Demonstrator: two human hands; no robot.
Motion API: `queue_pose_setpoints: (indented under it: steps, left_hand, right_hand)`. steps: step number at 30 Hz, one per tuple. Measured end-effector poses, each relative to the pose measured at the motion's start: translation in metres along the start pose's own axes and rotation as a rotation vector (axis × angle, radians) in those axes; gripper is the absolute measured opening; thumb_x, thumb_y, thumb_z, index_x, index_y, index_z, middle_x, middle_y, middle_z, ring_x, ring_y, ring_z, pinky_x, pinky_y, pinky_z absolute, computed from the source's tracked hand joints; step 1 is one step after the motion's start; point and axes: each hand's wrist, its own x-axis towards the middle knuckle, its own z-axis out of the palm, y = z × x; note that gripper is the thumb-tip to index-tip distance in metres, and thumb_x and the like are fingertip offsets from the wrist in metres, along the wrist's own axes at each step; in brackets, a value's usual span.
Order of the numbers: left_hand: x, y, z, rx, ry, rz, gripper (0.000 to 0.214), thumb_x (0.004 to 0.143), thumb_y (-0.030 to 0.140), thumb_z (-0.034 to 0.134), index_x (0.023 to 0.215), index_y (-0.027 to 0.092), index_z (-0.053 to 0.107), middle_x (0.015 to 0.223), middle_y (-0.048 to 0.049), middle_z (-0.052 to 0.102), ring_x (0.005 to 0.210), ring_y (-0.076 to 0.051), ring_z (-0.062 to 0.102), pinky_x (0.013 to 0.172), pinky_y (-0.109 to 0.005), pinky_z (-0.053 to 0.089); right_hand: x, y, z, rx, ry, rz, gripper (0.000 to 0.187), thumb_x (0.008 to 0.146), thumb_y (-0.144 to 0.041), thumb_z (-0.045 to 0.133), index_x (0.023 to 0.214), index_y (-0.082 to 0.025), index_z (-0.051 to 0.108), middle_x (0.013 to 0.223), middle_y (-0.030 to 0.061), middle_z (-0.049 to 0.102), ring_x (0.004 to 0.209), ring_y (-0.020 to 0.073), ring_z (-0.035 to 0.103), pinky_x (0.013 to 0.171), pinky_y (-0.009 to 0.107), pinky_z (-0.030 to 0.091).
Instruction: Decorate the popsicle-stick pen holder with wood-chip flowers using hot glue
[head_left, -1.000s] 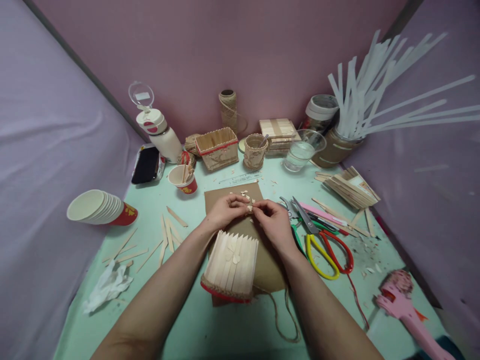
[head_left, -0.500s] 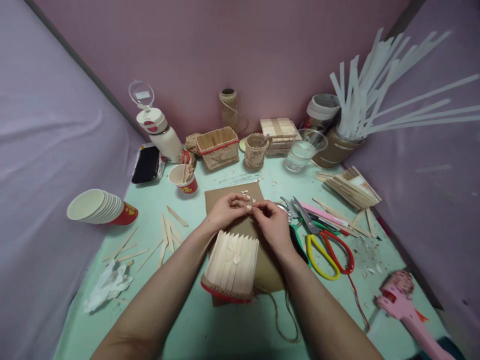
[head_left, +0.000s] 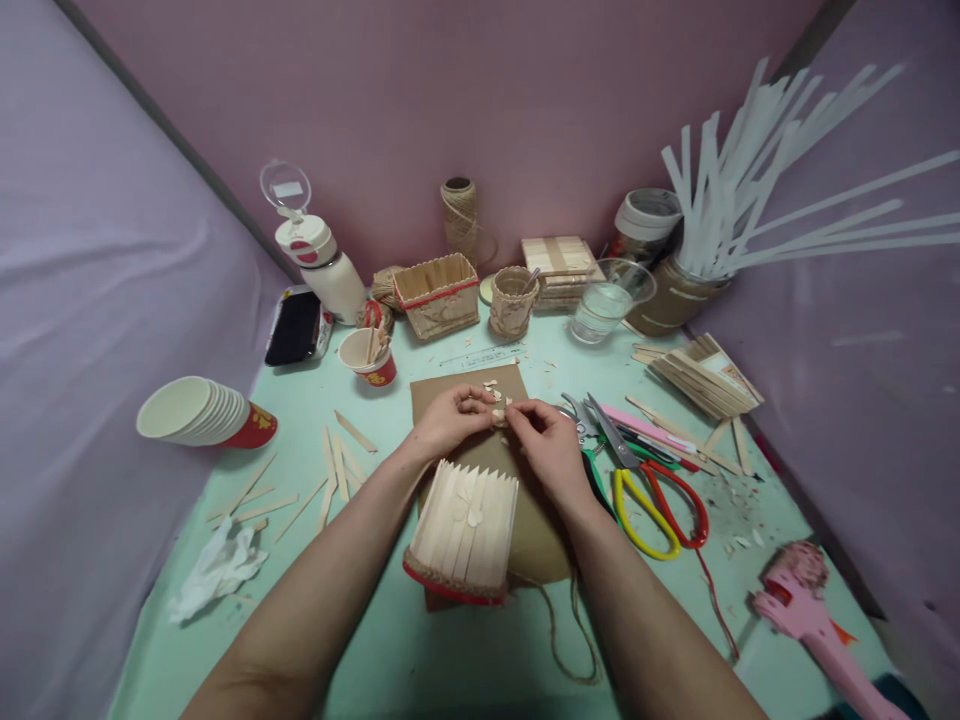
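Over a brown cardboard sheet (head_left: 540, 545), my two hands meet at the fingertips. My left hand (head_left: 454, 420) pinches a small pale wood chip (head_left: 499, 417) between thumb and finger. Closed in a pinch right beside it, my right hand (head_left: 551, 440) has a tiny chip at its fingertips, partly hidden. Several loose chips (head_left: 491, 385) lie on the cardboard just beyond my fingers. Nearer to me, a craft-stick basket (head_left: 461, 525) rests tilted, with a braided twine and red band along one edge and petal-like chips on its side.
Scissors (head_left: 637, 470) and green-handled pliers (head_left: 592, 470) lie right of my right hand. A pink glue gun (head_left: 814, 615) is at the right edge. Loose sticks (head_left: 330, 475) and stacked paper cups (head_left: 187, 410) are left. A water cup (head_left: 600, 310) and twine spool (head_left: 460, 215) stand behind.
My hands stay almost in place, with only a slight shift of the right fingertips at the chip. The basket and tools have not moved.
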Motion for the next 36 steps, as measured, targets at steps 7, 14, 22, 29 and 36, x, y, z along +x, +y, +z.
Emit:
queue_pose_setpoints:
  steps: [7,14,22,29,36]
  left_hand:
    - [-0.004,0.010,-0.009,-0.019,0.027,0.040,0.029,0.058,0.032,0.081,0.075,0.015,0.065,0.069,-0.0003,0.067,0.061,-0.011,0.059,0.064,-0.025,0.045]
    - [-0.004,0.016,-0.023,0.010,0.086,0.029,0.026,0.058,0.030,0.080,0.076,0.015,0.068,0.069,-0.0014,0.066,0.060,-0.011,0.057,0.062,-0.025,0.044]
    - [0.000,0.010,-0.018,-0.040,0.119,0.046,0.028,0.055,0.030,0.081,0.074,0.015,0.067,0.066,-0.0004,0.065,0.058,-0.010,0.055,0.059,-0.024,0.043]
    - [0.003,0.004,-0.020,-0.076,0.087,0.075,0.028,0.057,0.031,0.080,0.075,0.014,0.066,0.067,-0.0009,0.065,0.060,-0.010,0.056,0.061,-0.024,0.042]
    - [0.004,0.001,-0.019,-0.087,0.076,0.100,0.027,0.057,0.031,0.079,0.074,0.013,0.067,0.066,0.0001,0.064,0.058,-0.009,0.053,0.059,-0.023,0.039]
  right_hand:
    - [0.003,-0.003,-0.010,-0.071,0.055,-0.002,0.020,0.078,-0.037,0.057,0.074,-0.019,0.065,0.070,0.0022,0.067,0.064,0.0170,0.057,0.063,0.028,0.043]
    - [0.004,0.001,-0.023,-0.599,-0.002,-0.196,0.018,0.082,-0.023,0.048,0.069,-0.020,0.060,0.070,0.0046,0.063,0.067,0.0196,0.054,0.066,0.032,0.038]
    - [-0.002,-0.002,-0.019,-0.855,-0.020,-0.334,0.017,0.087,-0.021,0.051,0.083,-0.020,0.067,0.084,0.0077,0.063,0.084,0.0233,0.053,0.074,0.035,0.035]
    - [0.002,0.002,0.000,-0.946,-0.133,-0.533,0.016,0.091,-0.026,0.054,0.086,-0.023,0.069,0.087,0.0049,0.066,0.088,0.0222,0.051,0.074,0.035,0.030]
    - [0.001,0.003,0.003,-0.954,-0.149,-0.548,0.014,0.090,-0.025,0.056,0.089,-0.021,0.070,0.088,0.0059,0.066,0.089,0.0228,0.052,0.074,0.035,0.030]
